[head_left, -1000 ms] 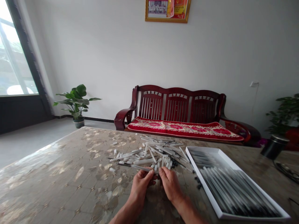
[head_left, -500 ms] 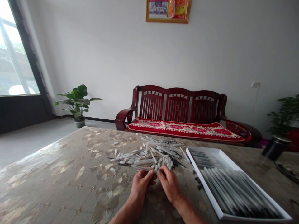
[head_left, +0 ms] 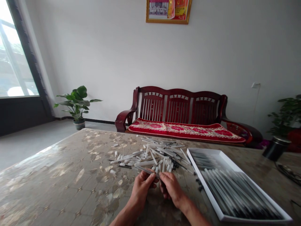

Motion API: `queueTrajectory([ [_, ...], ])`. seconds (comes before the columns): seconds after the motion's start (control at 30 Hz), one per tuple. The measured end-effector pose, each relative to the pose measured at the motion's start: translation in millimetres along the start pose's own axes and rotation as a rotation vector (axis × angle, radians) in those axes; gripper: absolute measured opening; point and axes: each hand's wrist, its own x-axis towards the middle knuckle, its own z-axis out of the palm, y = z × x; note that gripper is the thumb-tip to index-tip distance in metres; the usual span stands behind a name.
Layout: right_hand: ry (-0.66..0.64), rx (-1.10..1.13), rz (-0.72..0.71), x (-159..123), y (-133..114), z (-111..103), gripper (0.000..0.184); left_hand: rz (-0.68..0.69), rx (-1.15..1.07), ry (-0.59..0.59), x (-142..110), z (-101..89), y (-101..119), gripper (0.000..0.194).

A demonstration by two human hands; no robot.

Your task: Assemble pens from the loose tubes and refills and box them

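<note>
Pinching a slim white tube (head_left: 147, 171) between the thumb and fingers of your left hand (head_left: 141, 188), you hold it slanted across the small gap between your hands. Your right hand (head_left: 171, 188) is curled almost shut, its fingertips (head_left: 162, 176) at the tube's far end, though whether they grip it cannot be told from this view. The tube lies at the near edge of a loose heap of white pen parts (head_left: 152, 153), almost touching it. To your right, near that hand, sits a white tray (head_left: 208, 196) of lined-up slim pens, with small dark pieces (head_left: 200, 188) just outside its rim. The mottled tabletop (head_left: 58, 179) gives wide room to your left, while its far edge runs just beyond the heap, before a red-cushioned wooden sofa (head_left: 178, 106).
</note>
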Motion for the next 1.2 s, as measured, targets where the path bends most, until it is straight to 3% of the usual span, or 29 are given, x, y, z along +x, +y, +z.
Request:
queueTrajectory([
  [0.07, 0.043, -0.005, -0.013, 1.1, 0.1, 0.9, 0.045, 0.009, 0.059, 0.006, 0.9, -1.6, -1.9, 0.046],
  [0.2, 0.282, -0.090, -0.097, 8.7, 5.6, -2.0, 0.047, 0.072, 0.332, 0.053, 6.2, -9.8, -1.8, 0.043],
  [0.33, 0.411, -0.195, -0.168, 11.8, 12.1, -11.8, 0.046, 0.337, 0.580, 0.158, 9.5, -18.0, 6.1, 0.026],
  [0.43, 0.370, -0.225, -0.242, 6.9, 13.4, -12.9, 0.047, 0.516, 0.794, 0.192, 8.3, -20.1, 11.0, 0.024],
  [0.57, 0.224, -0.137, -0.281, 0.3, 8.5, -6.6, 0.048, 0.542, 1.011, 0.115, 7.0, -22.2, 13.1, 0.019],
  [0.63, 0.169, -0.076, -0.289, 2.0, 5.7, -9.0, 0.049, 0.536, 1.002, 0.112, 8.6, -24.0, 13.3, 0.014],
  [0.7, 0.230, -0.113, -0.312, 7.2, 5.0, -18.9, 0.048, 0.540, 0.937, 0.152, 11.4, -25.6, 13.2, 0.011],
  [0.83, 0.491, -0.584, -0.380, 16.8, 11.0, -49.5, 0.022, 0.510, 0.686, 0.214, 15.3, -24.7, 11.9, 0.020],
  [1.0, 0.366, -1.053, -0.364, 15.4, 17.0, -65.4, 0.039, 0.328, 0.407, 0.178, 13.1, -17.3, 9.6, 0.038],
  [1.2, 0.335, -1.255, -0.304, 15.5, 11.7, -62.4, 0.027, 0.231, 0.259, 0.148, 12.1, -13.7, 5.7, 0.041],
])
